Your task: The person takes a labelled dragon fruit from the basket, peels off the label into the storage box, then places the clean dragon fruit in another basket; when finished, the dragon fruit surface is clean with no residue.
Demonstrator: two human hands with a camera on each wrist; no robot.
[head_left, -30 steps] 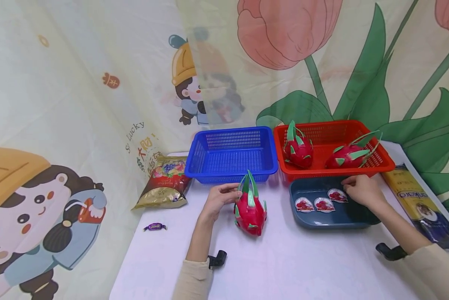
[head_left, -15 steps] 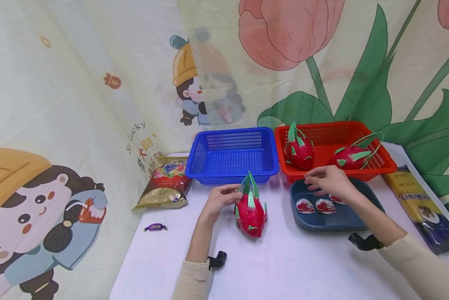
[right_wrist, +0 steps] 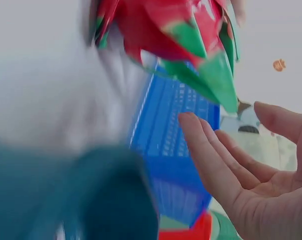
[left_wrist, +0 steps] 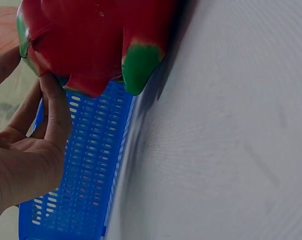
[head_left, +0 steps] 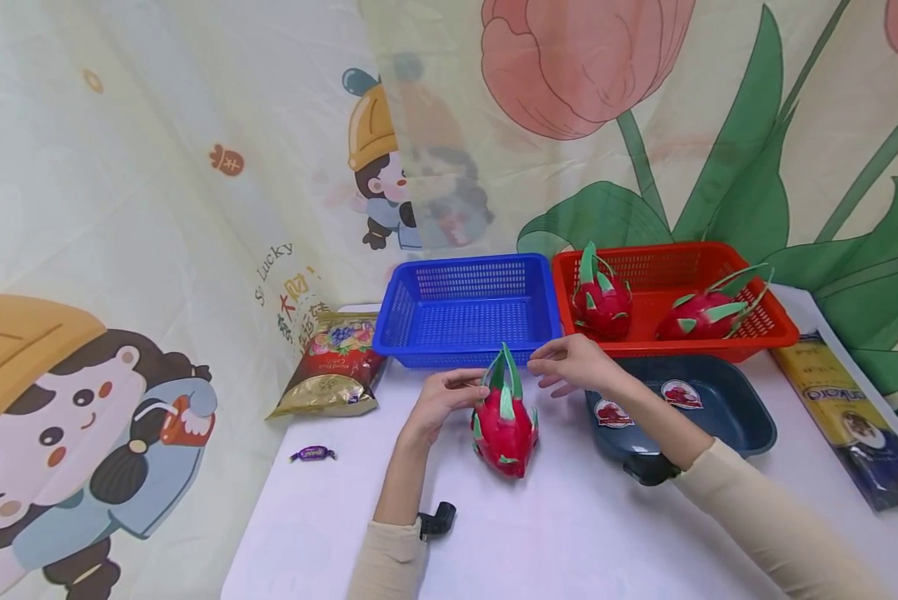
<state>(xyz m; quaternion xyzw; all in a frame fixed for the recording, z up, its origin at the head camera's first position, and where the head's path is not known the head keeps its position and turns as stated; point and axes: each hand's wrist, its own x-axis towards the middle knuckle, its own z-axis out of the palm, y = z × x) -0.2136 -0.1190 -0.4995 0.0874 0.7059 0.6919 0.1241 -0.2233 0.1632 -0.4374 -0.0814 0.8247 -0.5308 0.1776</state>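
A red dragon fruit (head_left: 505,437) with green leaf tips lies on the white table in front of the blue basket. My left hand (head_left: 440,400) holds it by its upper left side; in the left wrist view the thumb and fingers (left_wrist: 55,112) pinch around the leaf tips. My right hand (head_left: 576,362) hovers just right of the fruit's leaves, thumb and fingers spread with a gap between them in the right wrist view. Under that forearm stands a dark teal tray (head_left: 734,408); a round fruit sticker (head_left: 681,394) and another sticker (head_left: 612,413) show in it.
Behind the fruit stand a blue basket (head_left: 464,321) and a red basket (head_left: 666,287) holding two more dragon fruits. A candy bag (head_left: 336,367) and a purple wrapped candy (head_left: 312,453) lie at left. A yellow and blue packet (head_left: 854,417) lies at the right edge.
My right hand has left the tray and moved left to beside the dragon fruit, its forearm now crossing over the tray. The left hand and fruit have stayed in place.
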